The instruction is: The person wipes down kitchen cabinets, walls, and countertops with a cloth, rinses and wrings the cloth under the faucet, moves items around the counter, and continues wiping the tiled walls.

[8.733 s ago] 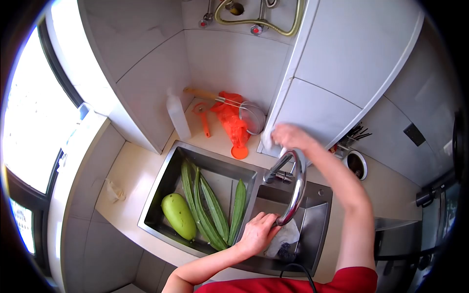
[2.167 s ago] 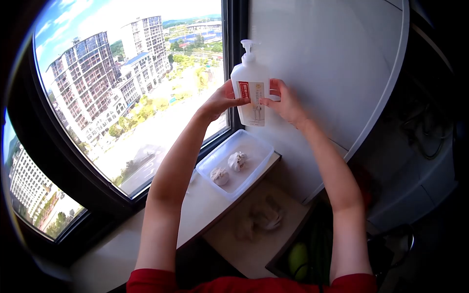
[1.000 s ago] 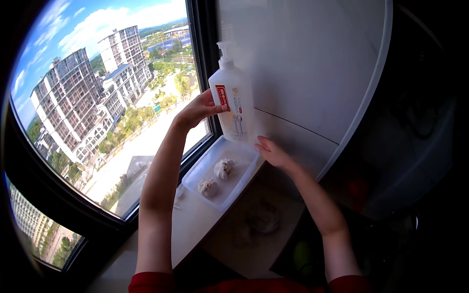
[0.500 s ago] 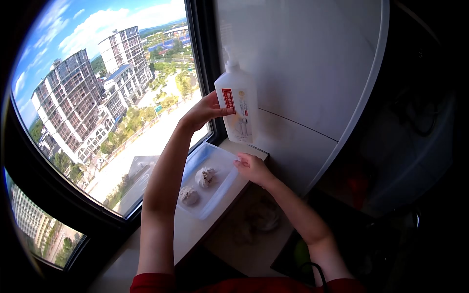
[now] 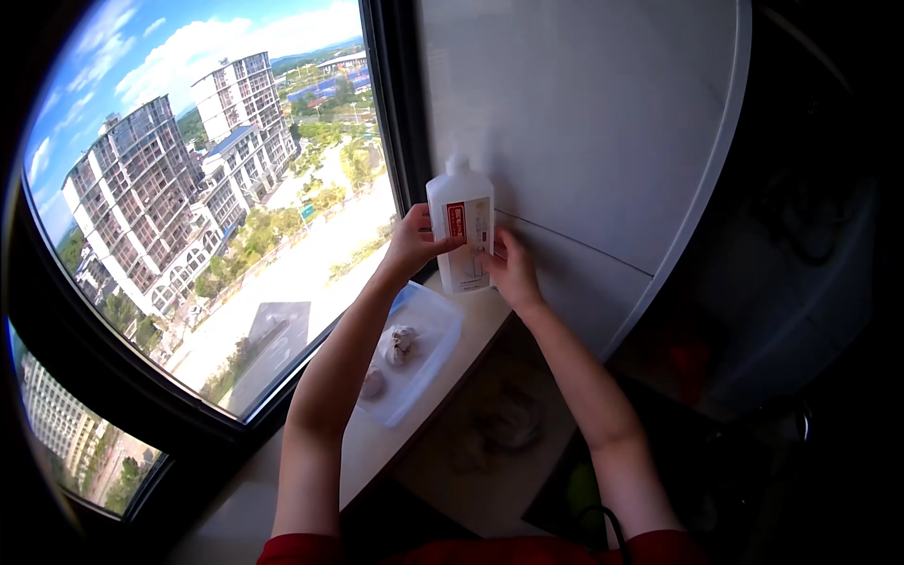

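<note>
A white pump bottle [image 5: 463,254] with a red label stands almost upright in front of the wall, at the far end of the sill. My left hand [image 5: 414,245] is wrapped round its left side, thumb across the label. On the bottle's right side, my right hand [image 5: 513,266] holds the lower part with its fingers. Just nearer to me lies a translucent plastic box [image 5: 435,363] on the sill. Two pale garlic bulbs sit in it: one bulb [image 5: 398,345] in plain sight, the other bulb [image 5: 373,381] partly behind my left forearm.
The pale window sill [image 5: 476,363] runs diagonally along a dark window frame [image 5: 400,122]. A light wall panel [image 5: 584,141] rises behind the bottle. Below the sill it is dark, with a pale object [image 5: 508,419] I cannot make out.
The bottle has come down and slightly right in my left hand. My right hand has left the box's edge and moved up onto the bottle. The box has shifted slightly.
</note>
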Demonstrator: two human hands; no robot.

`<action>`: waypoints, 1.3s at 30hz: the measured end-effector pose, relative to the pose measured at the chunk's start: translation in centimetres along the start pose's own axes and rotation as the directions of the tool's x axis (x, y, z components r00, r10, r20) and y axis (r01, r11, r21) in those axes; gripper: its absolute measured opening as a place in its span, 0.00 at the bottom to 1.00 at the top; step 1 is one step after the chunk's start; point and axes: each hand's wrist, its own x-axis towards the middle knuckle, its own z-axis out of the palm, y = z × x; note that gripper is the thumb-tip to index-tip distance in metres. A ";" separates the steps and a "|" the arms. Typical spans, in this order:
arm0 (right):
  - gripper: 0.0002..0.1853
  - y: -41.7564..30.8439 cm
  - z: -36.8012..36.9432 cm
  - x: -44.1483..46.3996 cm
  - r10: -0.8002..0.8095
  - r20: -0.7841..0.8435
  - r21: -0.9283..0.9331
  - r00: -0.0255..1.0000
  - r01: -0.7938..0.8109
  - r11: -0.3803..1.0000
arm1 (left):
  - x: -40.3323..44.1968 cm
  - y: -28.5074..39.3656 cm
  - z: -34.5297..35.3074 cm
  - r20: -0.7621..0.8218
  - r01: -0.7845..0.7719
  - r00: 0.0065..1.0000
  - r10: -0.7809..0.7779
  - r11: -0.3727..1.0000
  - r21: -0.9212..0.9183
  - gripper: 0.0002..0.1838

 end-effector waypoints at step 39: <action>0.25 1.8 2.4 -3.8 -0.025 -0.252 -0.374 0.968 -0.074 0.924 | 0.0 -4.3 -0.3 0.151 0.244 0.970 -0.192 0.725 -0.644 0.30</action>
